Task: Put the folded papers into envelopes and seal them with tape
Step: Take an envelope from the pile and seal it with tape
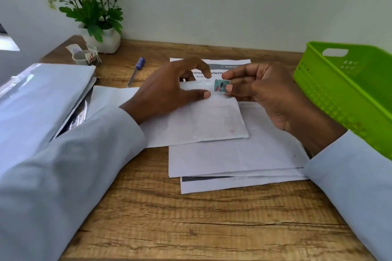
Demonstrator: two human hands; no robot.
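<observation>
A white envelope (201, 121) lies on the desk middle, on top of other white papers (244, 161). My left hand (169, 91) rests on its upper edge with thumb and forefinger spread over a strip of clear tape (201, 86). My right hand (261, 89) pinches a small teal and pink tape roll (220, 86) just right of the left fingertips, above the envelope's top right corner. A printed sheet (231, 64) shows behind both hands.
A green plastic basket (347, 87) stands at the right edge. A stack of plastic folders (42, 99) lies at the left. Behind are a purple-capped pen (136, 70), a potted white flower (95, 12) and a small white tape holder (84, 57).
</observation>
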